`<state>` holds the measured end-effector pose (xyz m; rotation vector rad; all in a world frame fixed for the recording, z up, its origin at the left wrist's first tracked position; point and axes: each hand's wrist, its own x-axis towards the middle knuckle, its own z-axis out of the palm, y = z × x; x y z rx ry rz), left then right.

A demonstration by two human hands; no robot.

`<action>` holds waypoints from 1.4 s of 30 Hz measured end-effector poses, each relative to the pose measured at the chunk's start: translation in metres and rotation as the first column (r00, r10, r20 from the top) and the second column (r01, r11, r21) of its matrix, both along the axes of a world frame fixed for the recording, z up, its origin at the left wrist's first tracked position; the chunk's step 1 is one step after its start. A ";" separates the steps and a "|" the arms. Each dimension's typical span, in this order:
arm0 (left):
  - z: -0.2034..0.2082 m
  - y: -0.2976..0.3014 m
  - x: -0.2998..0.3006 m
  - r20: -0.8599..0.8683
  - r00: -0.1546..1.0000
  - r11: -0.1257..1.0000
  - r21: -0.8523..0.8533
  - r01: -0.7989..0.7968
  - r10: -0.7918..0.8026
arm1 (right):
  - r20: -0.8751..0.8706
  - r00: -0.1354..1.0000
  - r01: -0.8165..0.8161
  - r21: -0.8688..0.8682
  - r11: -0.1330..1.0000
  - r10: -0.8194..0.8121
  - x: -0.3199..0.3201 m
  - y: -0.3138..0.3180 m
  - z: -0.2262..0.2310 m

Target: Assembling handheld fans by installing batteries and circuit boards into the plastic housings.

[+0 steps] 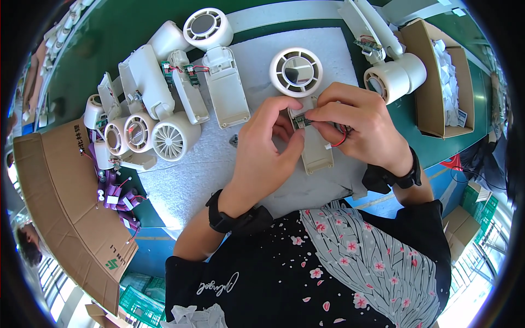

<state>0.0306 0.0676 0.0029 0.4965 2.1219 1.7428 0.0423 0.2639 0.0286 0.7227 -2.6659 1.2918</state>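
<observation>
Pinching a small green circuit board (300, 122) between thumb and fingertips, the right hand (358, 123) is closed at its tips over the open handle (318, 150) of a white fan. A red wire (344, 139) loops out beneath that hand. Curled partway, the left hand (268, 145) has its thumb and fingers at the left side of the same handle, beside the board; how firmly it grips cannot be told. The fan's round head (296, 72) lies just beyond both hands, its handle pointing toward the person, on a pale cloth (186, 186) spread over a green worktop (126, 30).

To the left, more white fans (176, 136) lie grouped together, several with opened handles and boards showing. Purple batteries (113, 191) with thin wires sit near the worktop's left edge, next to a bent cardboard sheet (68, 180). On the right, two further fan heads (409, 74) rest near an open cardboard box (429, 106) holding white pieces (445, 82).
</observation>
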 end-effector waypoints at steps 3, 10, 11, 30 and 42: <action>0.001 0.001 0.000 0.018 1.000 1.000 -0.018 -0.012 0.013 | -0.016 1.000 0.003 0.013 1.000 -0.003 0.000 0.001 -0.001; 0.001 0.006 0.003 -0.019 0.997 0.996 -0.063 -0.071 0.069 | -0.069 0.996 0.050 0.006 0.999 -0.050 0.000 -0.003 -0.003; 0.001 0.007 0.003 -0.032 0.997 0.994 -0.075 -0.079 0.077 | -0.071 0.996 0.058 0.015 0.998 -0.057 0.000 -0.003 -0.003; -0.006 0.001 0.004 -0.111 0.993 0.999 0.019 -0.046 0.048 | -0.094 0.995 0.051 0.070 0.996 -0.044 0.003 -0.004 -0.003; 0.002 0.004 0.000 -0.225 0.973 0.998 -0.040 -0.056 0.046 | 0.103 0.989 0.101 0.023 0.995 -0.103 -0.005 0.003 -0.001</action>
